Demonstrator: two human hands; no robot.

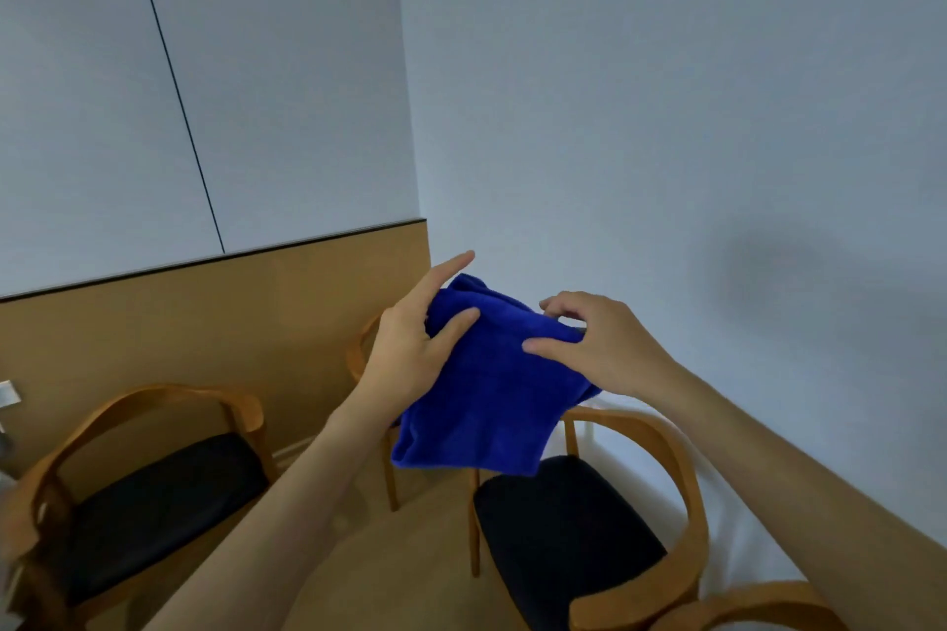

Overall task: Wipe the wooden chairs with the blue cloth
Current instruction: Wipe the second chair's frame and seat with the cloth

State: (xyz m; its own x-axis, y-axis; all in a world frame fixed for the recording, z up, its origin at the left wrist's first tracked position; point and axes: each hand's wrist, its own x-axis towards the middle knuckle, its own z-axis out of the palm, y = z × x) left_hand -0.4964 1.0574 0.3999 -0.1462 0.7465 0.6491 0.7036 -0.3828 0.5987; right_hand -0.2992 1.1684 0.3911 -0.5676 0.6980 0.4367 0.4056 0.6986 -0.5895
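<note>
I hold a folded blue cloth [487, 389] in the air between both hands, above the chairs. My left hand [410, 348] grips its left edge with the thumb on top and the index finger stretched out. My right hand [599, 343] pinches its upper right edge. A wooden chair [153, 471] with a curved back and a black seat stands at the lower left. A second wooden chair [656, 466] of the same kind stands at the lower right. Behind the cloth a third chair's curved back [358, 354] shows in part.
Two pale walls meet in a corner behind the chairs, the left one with a wooden lower panel [205, 323]. The top rail of another chair [743, 605] shows at the bottom right edge. The floor [410, 553] between the chairs is tan.
</note>
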